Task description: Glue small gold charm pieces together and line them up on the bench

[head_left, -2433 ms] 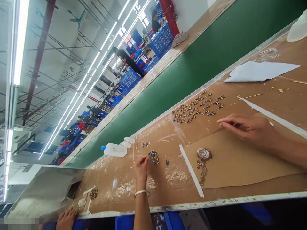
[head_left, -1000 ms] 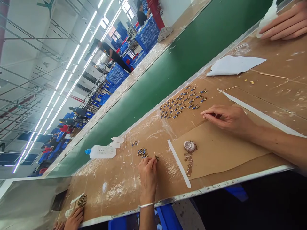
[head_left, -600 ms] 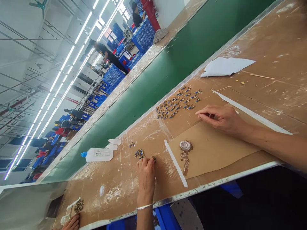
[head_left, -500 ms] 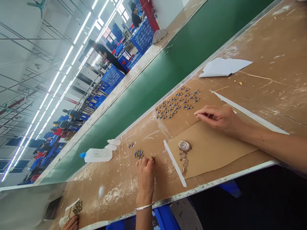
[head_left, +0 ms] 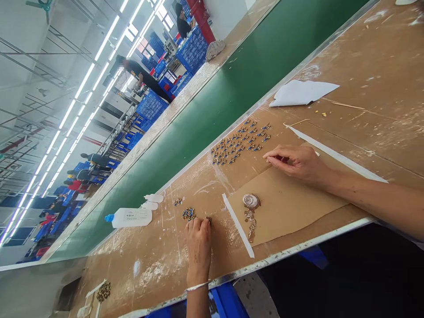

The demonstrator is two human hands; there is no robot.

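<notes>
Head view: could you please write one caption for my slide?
Left hand beside a pile of blue-and-gold pieces, right hand near spread-out pieces, on a brown worktable.

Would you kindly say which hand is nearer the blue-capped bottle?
Left: the left hand is right of the bottle and lower in the picture; the right hand is farther right and higher.

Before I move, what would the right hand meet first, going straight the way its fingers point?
Probably the spread-out group of small blue-and-gold, metallic-looking pieces ahead of the right hand; with one view, I can't tell whether it would pass above them.
</notes>
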